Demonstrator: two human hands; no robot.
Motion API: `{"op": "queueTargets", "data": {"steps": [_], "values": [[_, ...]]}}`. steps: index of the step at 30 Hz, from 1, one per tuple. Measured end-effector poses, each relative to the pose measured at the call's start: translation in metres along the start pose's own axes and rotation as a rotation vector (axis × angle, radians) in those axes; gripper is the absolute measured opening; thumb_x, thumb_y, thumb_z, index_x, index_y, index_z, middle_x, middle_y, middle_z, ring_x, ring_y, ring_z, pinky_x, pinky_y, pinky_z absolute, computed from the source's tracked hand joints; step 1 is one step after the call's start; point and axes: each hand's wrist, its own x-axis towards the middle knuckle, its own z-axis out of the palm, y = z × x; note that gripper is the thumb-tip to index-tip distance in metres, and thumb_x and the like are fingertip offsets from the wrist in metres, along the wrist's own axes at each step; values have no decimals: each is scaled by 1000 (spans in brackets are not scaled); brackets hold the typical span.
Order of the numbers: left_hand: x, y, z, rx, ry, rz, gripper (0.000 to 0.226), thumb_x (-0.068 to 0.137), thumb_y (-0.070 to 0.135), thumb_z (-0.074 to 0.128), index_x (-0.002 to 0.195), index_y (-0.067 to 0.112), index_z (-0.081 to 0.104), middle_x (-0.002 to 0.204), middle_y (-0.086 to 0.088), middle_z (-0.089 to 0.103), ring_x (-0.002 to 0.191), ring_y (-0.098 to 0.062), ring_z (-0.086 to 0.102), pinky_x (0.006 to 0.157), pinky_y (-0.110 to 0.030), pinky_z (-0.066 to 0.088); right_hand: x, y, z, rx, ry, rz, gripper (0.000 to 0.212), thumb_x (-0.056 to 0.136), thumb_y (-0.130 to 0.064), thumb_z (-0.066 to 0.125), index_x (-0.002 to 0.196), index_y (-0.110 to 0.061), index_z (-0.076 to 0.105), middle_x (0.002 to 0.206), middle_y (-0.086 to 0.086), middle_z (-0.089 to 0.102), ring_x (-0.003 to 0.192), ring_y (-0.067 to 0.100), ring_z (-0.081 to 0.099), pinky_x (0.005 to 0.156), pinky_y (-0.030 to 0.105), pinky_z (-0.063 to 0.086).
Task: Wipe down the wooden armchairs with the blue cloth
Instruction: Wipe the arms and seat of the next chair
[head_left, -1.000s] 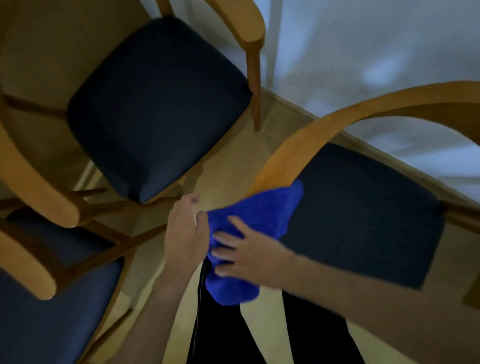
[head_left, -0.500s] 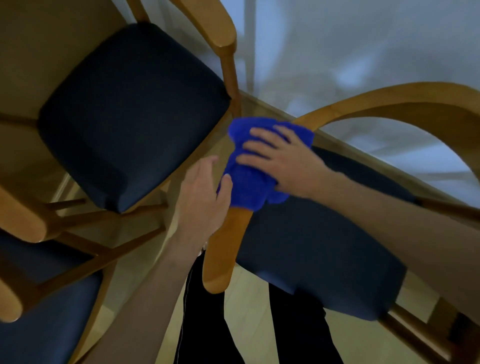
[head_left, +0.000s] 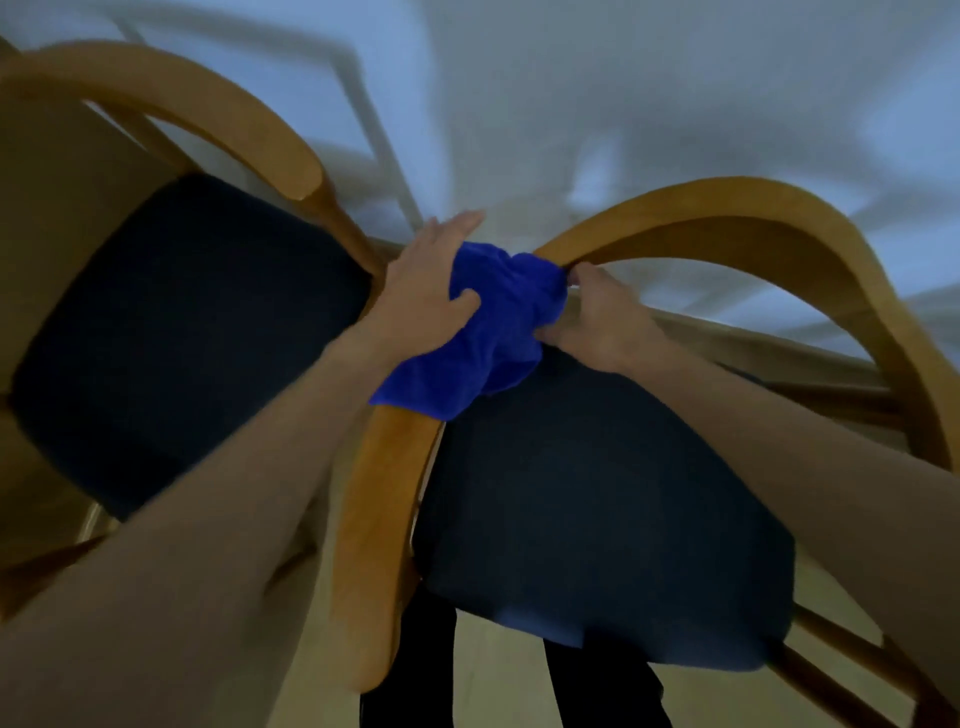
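the curved light-wood armrest of the near armchair (head_left: 379, 525) runs up to the bunched bright blue cloth (head_left: 485, 332), which is wrapped over the rail between both hands. the left hand (head_left: 423, 296) presses the cloth's left side, thumb hooked into it, fingers straight and together; the right hand (head_left: 605, 322) grips its right end against the rail with curled fingers. left of the left fingers sits the second wooden armchair with a dark seat cushion (head_left: 182, 332).

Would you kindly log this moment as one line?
left hand: holds cloth | right hand: grips cloth | cloth: on armrest
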Motion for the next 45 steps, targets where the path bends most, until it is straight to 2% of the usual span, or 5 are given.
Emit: {"op": "queueTargets", "data": {"steps": [5,13,27,36,45], "values": [[19,14,3,408,-58,86,62,68,44,68,125,32,47,108,9,40,111,-22,40,89,-35,21,-19,5,7,263,-98,-120,16,90,-32,67,99,-24,56,95,-6,63,85,6,60,76,33,52],[6,57,-10,478,-203,466,37,69,68,63,78,36,46,90,14,43,85,-1,39,78,-19,27,-64,11,-97,106,-207,-118,42,70,-55,77,99,-38,52,91,-14,63,82,-7,60,63,16,47],[34,124,65,447,-63,544,22,78,17,72,96,22,61,95,0,58,85,-13,51,73,-28,41,-146,111,-129,-368,175,119,28,77,-27,74,85,-31,47,83,-14,47,79,10,51,72,30,42],[-115,6,193,689,-478,213,12,92,18,52,95,25,62,96,3,65,87,-12,57,82,-26,43,-240,160,69,-98,-499,365,29,92,-15,56,120,-25,55,119,-1,50,107,16,53,96,30,45],[-142,-34,196,691,-824,24,28,85,11,54,106,30,55,105,7,62,96,-13,58,88,-31,37,-259,181,81,-33,-630,419,29,90,-29,61,119,-33,58,120,-6,55,106,14,54,94,32,48]]}}
